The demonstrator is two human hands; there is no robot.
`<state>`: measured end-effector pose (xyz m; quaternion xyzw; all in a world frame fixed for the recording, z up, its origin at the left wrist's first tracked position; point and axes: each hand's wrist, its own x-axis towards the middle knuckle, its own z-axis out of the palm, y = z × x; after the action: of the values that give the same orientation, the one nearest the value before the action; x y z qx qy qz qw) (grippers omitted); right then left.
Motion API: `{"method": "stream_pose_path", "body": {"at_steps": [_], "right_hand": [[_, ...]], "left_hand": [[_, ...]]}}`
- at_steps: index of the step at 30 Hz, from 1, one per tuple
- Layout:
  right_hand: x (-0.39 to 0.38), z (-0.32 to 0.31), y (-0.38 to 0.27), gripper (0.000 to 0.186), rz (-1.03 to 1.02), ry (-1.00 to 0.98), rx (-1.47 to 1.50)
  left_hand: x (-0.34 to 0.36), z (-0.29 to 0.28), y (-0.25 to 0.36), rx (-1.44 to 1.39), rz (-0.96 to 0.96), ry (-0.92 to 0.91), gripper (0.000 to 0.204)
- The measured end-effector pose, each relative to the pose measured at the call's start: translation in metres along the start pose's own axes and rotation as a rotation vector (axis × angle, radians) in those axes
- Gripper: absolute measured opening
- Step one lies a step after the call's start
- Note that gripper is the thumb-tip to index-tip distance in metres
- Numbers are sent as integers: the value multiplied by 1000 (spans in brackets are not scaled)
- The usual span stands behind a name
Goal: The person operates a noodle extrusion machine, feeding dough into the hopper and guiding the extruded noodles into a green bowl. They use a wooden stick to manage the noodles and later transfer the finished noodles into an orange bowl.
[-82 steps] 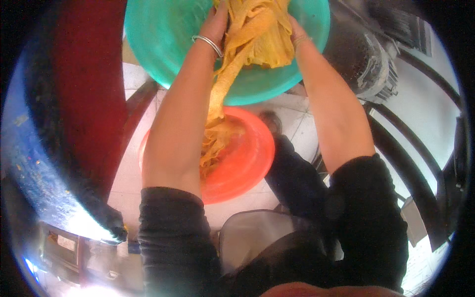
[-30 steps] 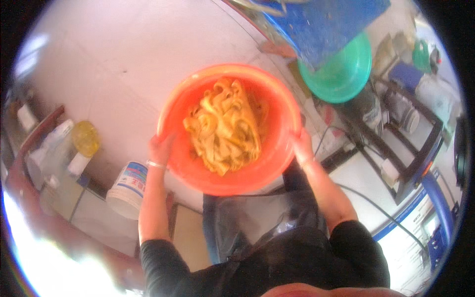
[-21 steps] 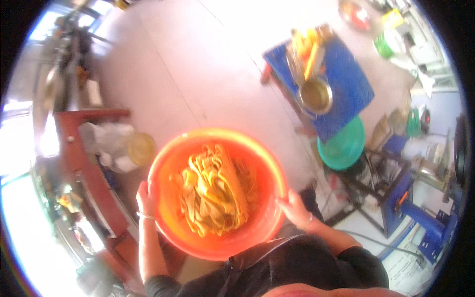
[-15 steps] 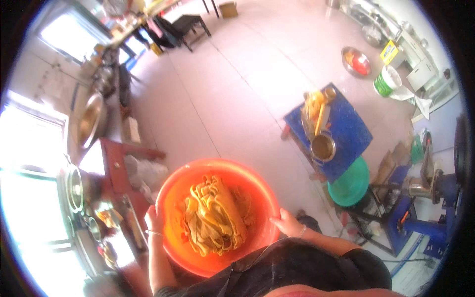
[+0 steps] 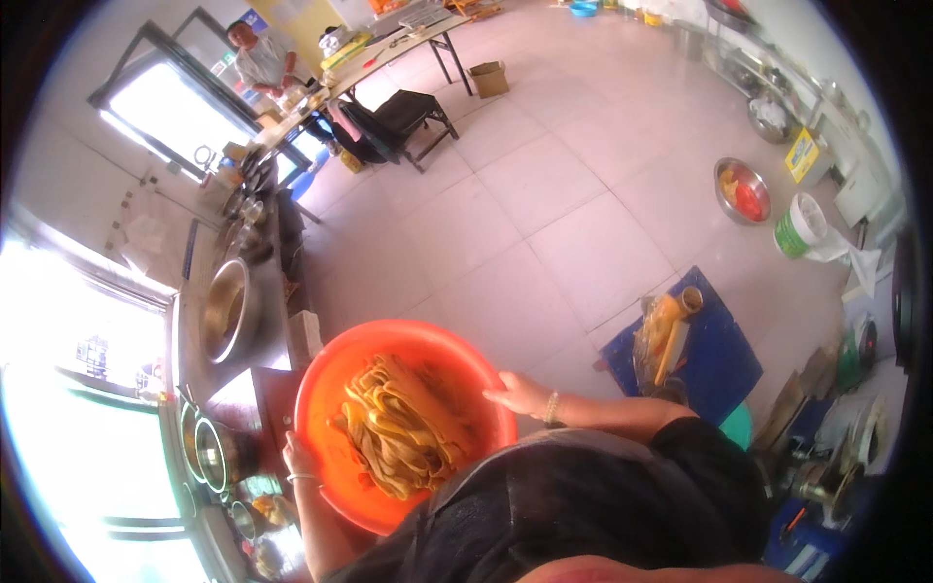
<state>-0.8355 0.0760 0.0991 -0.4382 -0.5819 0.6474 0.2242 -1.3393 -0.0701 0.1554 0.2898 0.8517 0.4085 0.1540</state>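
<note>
My left hand [image 5: 297, 455] grips the left rim of a large orange plastic basin [image 5: 321, 384], its fingers partly hidden. On the opposite side, my right hand [image 5: 521, 395] is closed on the upper right rim, thumb showing. The basin is held in front of my body. Inside lies a heap of long, flat, yellow-brown folded strips [image 5: 394, 428]; from here they look like thick noodles or dough strips, but I cannot tell which. Smaller loose pieces lie against the basin's inner wall.
A blue-topped low table [image 5: 724, 340] to the right holds yellow items and a metal cup [image 5: 691, 299]. A counter with a wide metal bowl [image 5: 227, 311] runs along the left. Farther off stand a black chair [image 5: 408, 117], a cardboard box [image 5: 488, 79], and a person [image 5: 264, 60] behind a long table.
My view has swung upward and right, bringing the far table and a person into sight. I still hold the basin, which sits slightly farther left in view; the blue table appears lower and farther right.
</note>
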Motion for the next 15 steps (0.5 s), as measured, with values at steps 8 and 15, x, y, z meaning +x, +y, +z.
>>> {"method": "stream_pose_path", "body": {"at_steps": [8,15], "right_hand": [[215,-105,-42,38,-87,67,-76],[365,-234,-130,28,77,154,54]], "left_hand": [[141,158,98,-135,-101,36,57],[346,364,231,6,37,-59,54]]}}
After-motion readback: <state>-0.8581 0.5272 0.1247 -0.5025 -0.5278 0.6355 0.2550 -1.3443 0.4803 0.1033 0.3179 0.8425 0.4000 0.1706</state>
